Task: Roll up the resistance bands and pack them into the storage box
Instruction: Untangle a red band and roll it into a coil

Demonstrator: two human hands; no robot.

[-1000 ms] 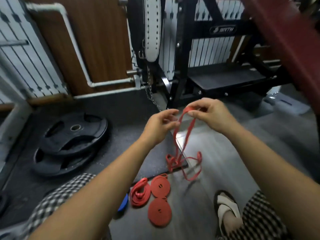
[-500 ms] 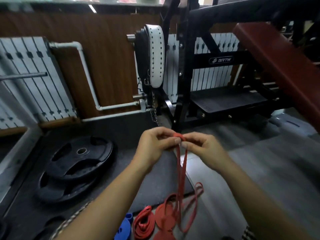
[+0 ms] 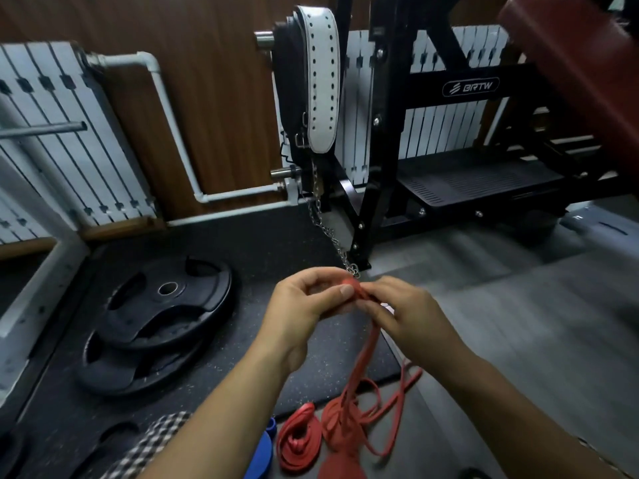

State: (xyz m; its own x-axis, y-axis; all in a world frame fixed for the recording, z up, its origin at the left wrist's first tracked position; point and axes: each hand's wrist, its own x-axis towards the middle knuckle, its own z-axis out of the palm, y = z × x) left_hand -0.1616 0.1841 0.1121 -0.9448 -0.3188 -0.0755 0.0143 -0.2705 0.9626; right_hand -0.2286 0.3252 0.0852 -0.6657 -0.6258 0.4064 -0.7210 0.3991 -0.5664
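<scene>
A long red resistance band (image 3: 363,361) hangs from my hands to the floor, its loose loops trailing there. My left hand (image 3: 304,309) pinches a small rolled start of the band between thumb and fingers. My right hand (image 3: 404,316) pinches the band right beside that roll. On the floor below lie a loosely coiled red band (image 3: 297,440), a tightly rolled red band (image 3: 337,426) partly behind the hanging one, another red roll (image 3: 340,468) at the bottom edge, and a blue band (image 3: 261,454). No storage box is in view.
Two black weight plates (image 3: 155,319) are stacked on the dark rubber mat at the left. A black rack (image 3: 380,167) with a white lifting belt (image 3: 321,81) and a hanging chain (image 3: 332,236) stands ahead. A red bench pad (image 3: 570,63) juts in at the upper right.
My hands have come together from apart, and the band's top end is now wound into a small roll between them. The view has tilted up, so the floor bands sit lower.
</scene>
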